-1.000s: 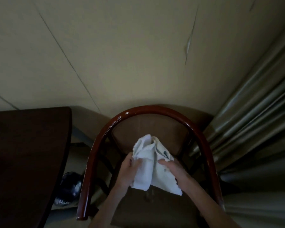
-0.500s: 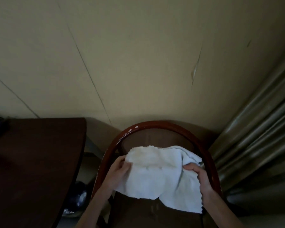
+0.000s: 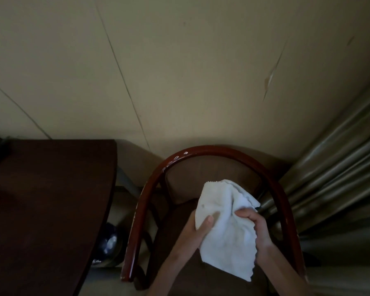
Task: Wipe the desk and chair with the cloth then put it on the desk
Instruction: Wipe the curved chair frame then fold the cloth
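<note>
A white cloth [image 3: 224, 227] hangs bunched above the chair seat, held by both hands. My left hand [image 3: 195, 232] pinches its left edge with the thumb on top. My right hand [image 3: 255, 229] grips its right side, fingers curled into the fabric. The chair [image 3: 205, 151] has a curved red-brown wooden frame and a brown padded back and seat, and it stands below and behind the cloth. The dark wooden desk [image 3: 47, 199] fills the left side, apart from the chair.
A beige panelled wall [image 3: 179, 71] rises behind the desk and chair. Grey-green curtains [image 3: 338, 174] hang at the right, close to the chair's arm. A dark shiny bin [image 3: 109, 244] sits on the floor between the desk and the chair.
The cloth was spread wide between my hands half a second ago; now my hands have come together and the cloth is gathered and hanging lower over the seat.
</note>
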